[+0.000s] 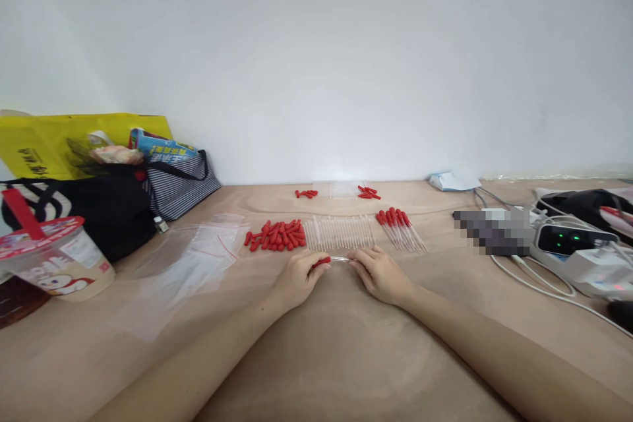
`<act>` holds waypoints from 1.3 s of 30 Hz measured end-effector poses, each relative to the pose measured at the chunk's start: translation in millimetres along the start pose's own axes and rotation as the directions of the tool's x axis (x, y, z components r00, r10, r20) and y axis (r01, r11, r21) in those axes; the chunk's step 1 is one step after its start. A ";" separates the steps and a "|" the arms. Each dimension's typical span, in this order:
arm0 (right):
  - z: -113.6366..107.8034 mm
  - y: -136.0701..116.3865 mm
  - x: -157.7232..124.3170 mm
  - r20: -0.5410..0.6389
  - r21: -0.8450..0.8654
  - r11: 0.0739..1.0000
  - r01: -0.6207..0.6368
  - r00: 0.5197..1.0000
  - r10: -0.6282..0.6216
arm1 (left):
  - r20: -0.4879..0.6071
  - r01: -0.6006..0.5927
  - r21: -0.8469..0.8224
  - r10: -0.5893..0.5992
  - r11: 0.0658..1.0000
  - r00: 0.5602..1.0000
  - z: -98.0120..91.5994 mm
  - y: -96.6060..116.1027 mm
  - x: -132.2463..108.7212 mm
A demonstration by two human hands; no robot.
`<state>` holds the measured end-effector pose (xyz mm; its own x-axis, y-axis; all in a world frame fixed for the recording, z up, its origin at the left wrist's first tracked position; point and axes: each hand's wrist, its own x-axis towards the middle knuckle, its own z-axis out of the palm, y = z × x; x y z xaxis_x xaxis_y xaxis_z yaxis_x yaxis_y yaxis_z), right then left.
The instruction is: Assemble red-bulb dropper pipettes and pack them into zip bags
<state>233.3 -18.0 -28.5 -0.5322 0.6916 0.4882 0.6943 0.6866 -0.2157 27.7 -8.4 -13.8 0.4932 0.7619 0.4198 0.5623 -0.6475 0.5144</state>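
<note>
My left hand (297,278) pinches a red rubber bulb (320,262) between thumb and fingers. A thin clear dropper tube (341,259) runs from the bulb across to my right hand (380,274), whose closed fingers grip its other end. Whether the tube sits inside the bulb is too small to tell. Just beyond my left hand lies a pile of loose red bulbs (279,236). Beside it is a row of bare clear tubes (340,232). To the right of that row, several droppers with red bulbs on their tubes (401,229) lie side by side.
Farther back are more red bulbs (306,194) and red-tipped pieces (368,193). Clear zip bags (198,257) lie left, near a drink cup (64,264) and a striped bag (182,184). On the right are white cables (539,287), a black-faced device (573,239) and a charger (593,270).
</note>
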 end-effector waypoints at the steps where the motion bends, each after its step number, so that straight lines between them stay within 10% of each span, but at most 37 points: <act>1: -0.2 -0.7 -0.2 0.005 0.016 1.000 0.009 1.000 -0.009 | -0.002 0.008 -0.024 -0.008 1.000 1.000 0.1 -0.1 0.3; 10: -1.6 1.1 0.9 0.008 0.145 0.984 0.104 0.994 -0.106 | 0.048 0.015 -0.135 -0.009 0.991 0.999 -4.2 2.6 -1.3; 19: -7.1 6.4 5.2 -0.045 -0.219 0.935 0.279 0.954 -0.295 | 0.098 -0.081 -0.010 0.082 0.997 0.992 -6.9 5.8 -0.8; 39: 5.3 -10.4 6.5 -0.025 0.026 0.977 0.214 0.977 -0.213 | 0.163 -0.243 0.090 0.227 0.966 0.960 -4.3 3.4 -3.4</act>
<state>220.1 -19.4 -27.6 -0.6556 0.5237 0.5441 0.5519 0.8240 -0.1281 25.1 -13.2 -10.2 0.7094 0.5820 0.3975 0.4828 -0.8122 0.3276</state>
